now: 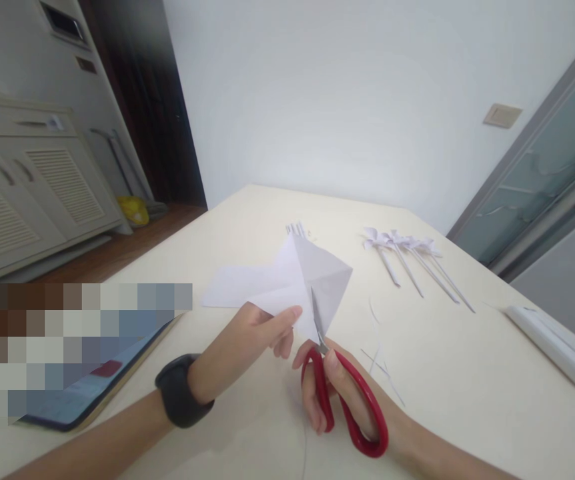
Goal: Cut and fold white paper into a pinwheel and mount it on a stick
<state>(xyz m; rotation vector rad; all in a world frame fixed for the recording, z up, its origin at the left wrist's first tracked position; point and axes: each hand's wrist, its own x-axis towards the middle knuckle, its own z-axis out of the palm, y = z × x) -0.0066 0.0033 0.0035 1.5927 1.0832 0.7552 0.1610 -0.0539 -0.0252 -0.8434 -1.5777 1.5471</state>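
My left hand [262, 330] pinches a folded sheet of white paper [287, 273], thumb on top and fingers beneath. A black band circles that wrist. In my right hand [337, 380] are red-handled scissors [372, 413], with fingers through the loops. Their blades lie against the paper's lower right part, close to my left thumb; whether they are cutting I cannot tell. Another flat white paper [232, 287] rests on the table to the left, partly behind the held sheet. Thin paper strips [380, 360] lie to the right of the scissors.
Several white paper pinwheel-like pieces on sticks [405, 243] lie at the right back of the table [467, 373]. Rolled paper sticks [295, 229] show behind the held sheet. A tablet-like device [72, 407], partly blurred out, is at left. A white packet [557, 347] sits at the right edge.
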